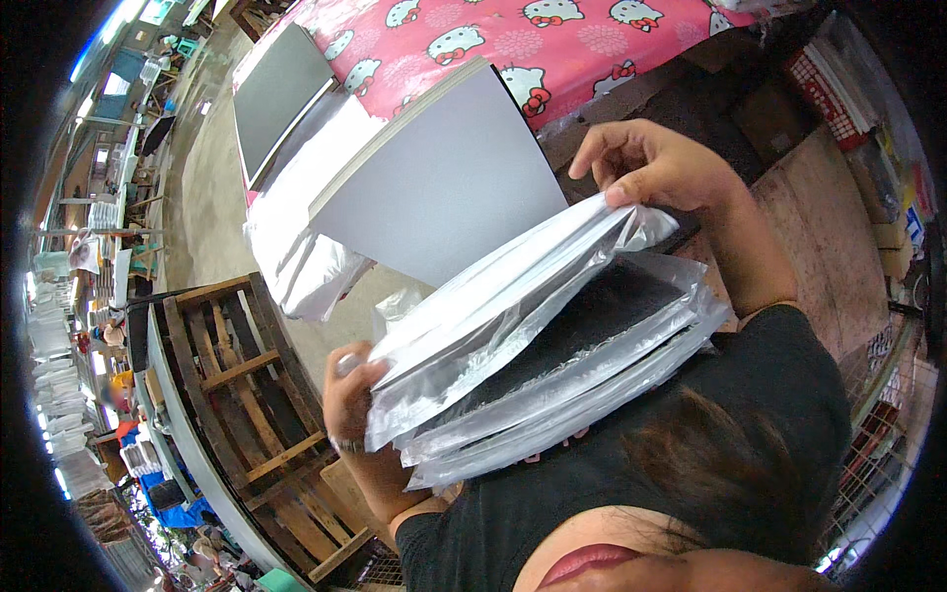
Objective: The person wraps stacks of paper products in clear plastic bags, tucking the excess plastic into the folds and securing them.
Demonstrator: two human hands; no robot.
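I have left hand (pixel 350 397) and right hand (pixel 671 168) pinching the plastic (pixel 508 331) at its ends. Probably light, limp, slippery; edges hold best.

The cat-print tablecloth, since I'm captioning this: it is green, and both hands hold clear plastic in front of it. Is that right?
The colour is wrong: the head view shows the cat-print tablecloth is pink, not green. The left hand and right hand do hold clear plastic in front of it.

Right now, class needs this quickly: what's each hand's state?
Left hand: closed, holding the clear plastic bags.
Right hand: pinching their opposite end.
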